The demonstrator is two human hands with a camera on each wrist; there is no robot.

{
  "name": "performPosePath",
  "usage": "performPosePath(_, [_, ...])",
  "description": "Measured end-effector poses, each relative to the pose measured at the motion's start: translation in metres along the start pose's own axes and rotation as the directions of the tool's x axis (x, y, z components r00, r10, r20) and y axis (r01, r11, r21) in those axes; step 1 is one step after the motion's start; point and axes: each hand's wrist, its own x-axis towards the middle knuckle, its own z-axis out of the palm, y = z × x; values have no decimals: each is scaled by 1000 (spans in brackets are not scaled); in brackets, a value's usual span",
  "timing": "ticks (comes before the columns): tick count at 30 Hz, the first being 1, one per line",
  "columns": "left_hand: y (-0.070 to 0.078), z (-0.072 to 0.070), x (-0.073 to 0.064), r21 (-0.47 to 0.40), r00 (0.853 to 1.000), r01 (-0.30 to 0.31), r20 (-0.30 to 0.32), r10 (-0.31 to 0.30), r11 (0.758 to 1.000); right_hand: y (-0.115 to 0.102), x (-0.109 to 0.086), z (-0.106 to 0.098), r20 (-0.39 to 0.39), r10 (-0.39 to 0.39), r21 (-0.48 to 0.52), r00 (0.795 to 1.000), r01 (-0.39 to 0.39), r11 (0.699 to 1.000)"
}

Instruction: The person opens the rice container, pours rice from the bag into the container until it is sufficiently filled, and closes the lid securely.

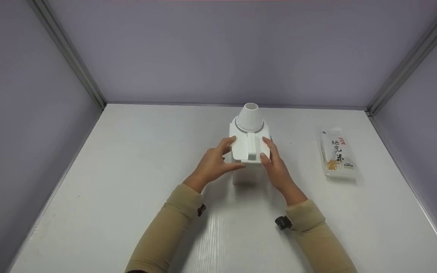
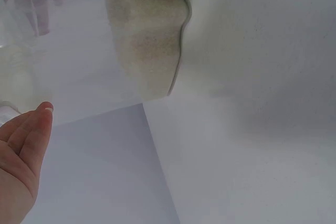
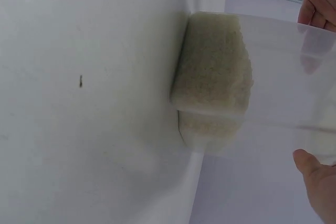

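Observation:
A clear storage container (image 3: 283, 77) stands upright on the table, with pale rice-like grain (image 3: 212, 64) in its lower part. Its white lid (image 1: 240, 146) carries a white cone-shaped piece (image 1: 249, 119) with an open, narrow top. My left hand (image 1: 212, 163) grips the left side at lid height, thumb along the front edge and fingers at the side. On the other side my right hand (image 1: 277, 168) holds the right edge, its thumb near the front corner. In the left wrist view, fingers show through the clear wall above the grain (image 2: 147, 35).
To the right on the white table (image 1: 127, 159) lies a clear bag (image 1: 338, 153) with printed characters. Grey panels (image 1: 218, 53) enclose the table at the back and sides. Each sleeve has a small dark device near the cuff, such as the right one (image 1: 283, 223).

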Motion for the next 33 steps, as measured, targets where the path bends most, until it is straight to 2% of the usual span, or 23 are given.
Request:
performPosePath(4, [-6,3,7,0,1000,2,-5,-2,1000,20,9,0,-20,-8,-5,1000,8,1000])
performPosePath(9, [-11,3,14,-25,1000,-13,-16,12,1000,26,17,-1,-39,-30,14,999,30,999])
performPosePath(13, [-14,4,18,-43,1000,-20,-19,19,999,27,23,-2,-21,-25,33,999,26,999])
performPosePath(16, [-15,4,22,-40,1000,-15,-20,14,999,22,25,-3,-6,-18,47,1000,18,999])
performPosePath(23, [-17,3,30,-49,1000,17,-12,-17,999,-8,21,-5,-14,0,8,1000,0,1000])
performPosePath(25, [-18,2,31,-56,1000,20,-12,-21,998,-8,23,-4,-17,4,-2,1000,-4,1000])
performPosePath(33, [-23,1,37,-81,1000,6,-15,-7,997,29,40,-4,-36,5,20,999,-5,1000])
